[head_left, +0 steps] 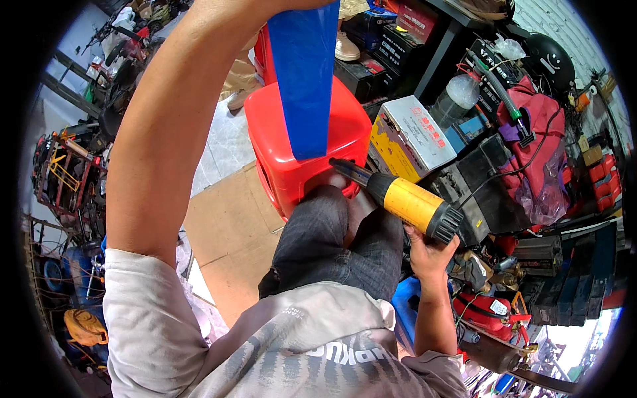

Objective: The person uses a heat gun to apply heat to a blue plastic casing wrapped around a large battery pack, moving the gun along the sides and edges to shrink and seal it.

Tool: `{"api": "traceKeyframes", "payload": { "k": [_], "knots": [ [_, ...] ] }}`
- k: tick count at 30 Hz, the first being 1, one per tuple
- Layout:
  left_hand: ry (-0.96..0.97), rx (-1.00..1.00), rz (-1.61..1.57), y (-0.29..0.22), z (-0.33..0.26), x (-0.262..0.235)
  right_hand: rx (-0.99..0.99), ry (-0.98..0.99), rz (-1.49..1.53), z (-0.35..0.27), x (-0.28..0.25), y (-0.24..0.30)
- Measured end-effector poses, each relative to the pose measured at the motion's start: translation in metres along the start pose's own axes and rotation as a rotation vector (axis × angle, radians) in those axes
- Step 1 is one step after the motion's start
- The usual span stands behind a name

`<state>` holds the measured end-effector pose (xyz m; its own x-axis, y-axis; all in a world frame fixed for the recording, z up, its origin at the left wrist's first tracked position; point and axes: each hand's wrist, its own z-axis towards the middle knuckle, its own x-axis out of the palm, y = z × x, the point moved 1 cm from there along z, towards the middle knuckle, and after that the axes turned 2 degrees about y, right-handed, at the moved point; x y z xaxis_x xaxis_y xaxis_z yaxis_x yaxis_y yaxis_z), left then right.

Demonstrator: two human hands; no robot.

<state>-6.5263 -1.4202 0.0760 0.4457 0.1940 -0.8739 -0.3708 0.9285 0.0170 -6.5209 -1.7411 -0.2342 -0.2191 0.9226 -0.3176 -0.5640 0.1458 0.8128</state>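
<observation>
A long, flat, glossy blue sleeve point(306, 86) hangs upright over the red plastic stool point(269, 119), its lower end by the seat's front edge. My left arm reaches up to its top, where my left hand point(255, 5) holds it; the fingers are cut off by the upper edge of the picture. In my right hand point(430, 253) is a yellow and black heat gun point(415, 202), gripped from below near its ribbed rear end. The gun's dark nozzle points left at the sleeve's lower end, just short of it or touching; I cannot tell which.
Brown cardboard point(232, 245) covers the floor left of my legs. A white and yellow box point(415, 136) stands right of the stool, beside a red bag point(534, 146) and stacked dark batteries. Another person's shoe point(346, 48) shows behind the stool. Cluttered racks point(66, 172) line the left.
</observation>
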Motion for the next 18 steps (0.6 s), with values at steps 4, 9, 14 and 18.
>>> {"api": "traceKeyframes", "payload": {
  "k": [4,9,14,18],
  "knots": [
    [0.048,-0.005,0.018,0.0,0.0,-0.003,0.039,-0.039,0.071,0.002,0.001,0.007],
    [0.104,0.013,-0.004,0.001,-0.002,-0.009,-0.056,0.038,0.036,-0.003,-0.01,-0.01],
    [0.139,0.029,0.011,0.004,-0.002,-0.012,-0.076,0.002,0.044,0.003,-0.011,-0.001],
    [0.124,0.053,-0.001,0.008,-0.001,-0.012,-0.032,-0.077,0.132,0.007,-0.007,0.007]
  ]
}}
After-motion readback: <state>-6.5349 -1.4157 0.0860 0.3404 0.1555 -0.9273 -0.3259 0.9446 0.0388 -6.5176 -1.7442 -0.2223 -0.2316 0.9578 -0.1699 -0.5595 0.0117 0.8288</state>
